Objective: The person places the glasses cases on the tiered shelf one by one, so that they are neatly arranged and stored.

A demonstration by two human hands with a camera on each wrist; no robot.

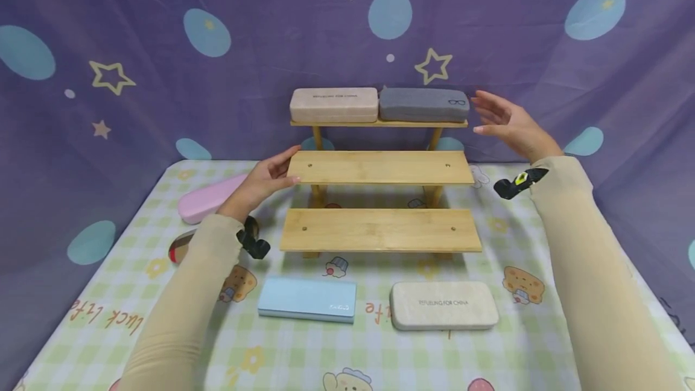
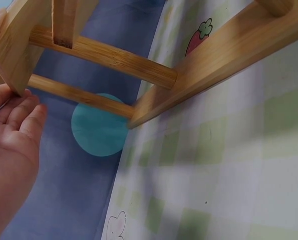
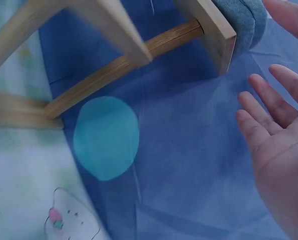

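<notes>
A three-tier wooden display stand (image 1: 380,231) stands on the table. My left hand (image 1: 262,181) grips the left end of its middle shelf (image 1: 380,168), thumb at the front edge and fingers at the back. In the left wrist view the fingertips (image 2: 34,115) touch the board's edge. On the top shelf a pale pink glasses case (image 1: 333,106) sits beside a grey-blue glasses case (image 1: 423,105). My right hand (image 1: 513,125) is held just right of the grey-blue case, fingers spread and apart from it, holding nothing.
In front of the stand lie a light blue glasses case (image 1: 307,300) and a cream glasses case (image 1: 444,306). A pink case (image 1: 209,199) and a partly hidden brown plaid case (image 1: 181,245) lie behind my left forearm. A purple patterned curtain (image 1: 304,29) hangs close behind.
</notes>
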